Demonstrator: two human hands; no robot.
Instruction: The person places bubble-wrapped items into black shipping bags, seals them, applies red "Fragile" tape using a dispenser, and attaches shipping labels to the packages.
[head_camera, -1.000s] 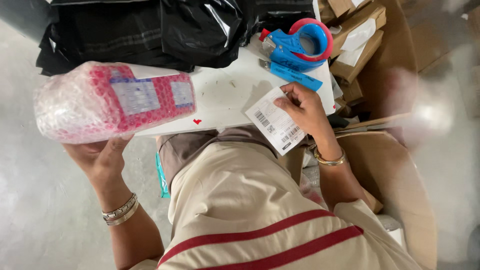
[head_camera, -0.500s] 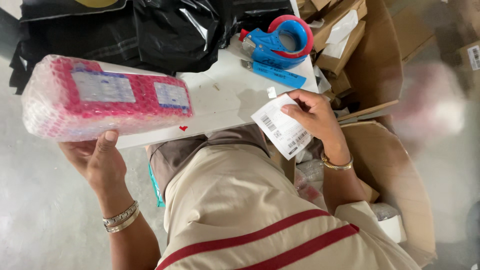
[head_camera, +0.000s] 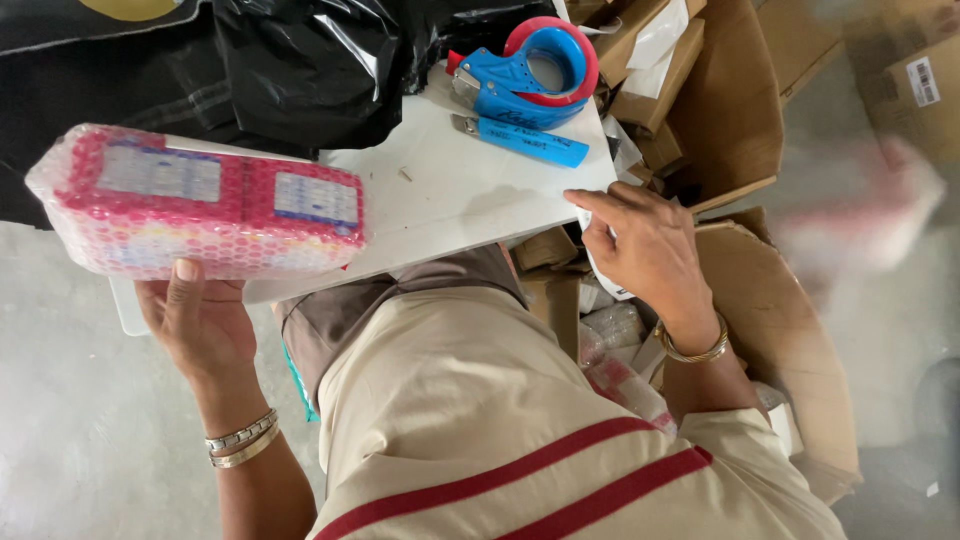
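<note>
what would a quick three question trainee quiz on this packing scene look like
1. True or false: the left hand holds the bubble-wrapped pink box from below.
2. Which thing lies on the white board next to the tape dispenser?
A. scissors
B. a blue knife
C. a marker
3. Fill in: the right hand rests at the board's ____ edge, partly over a white paper label.

Key:
1. True, its thumb is up on the box's near side.
2. B
3. right
</note>
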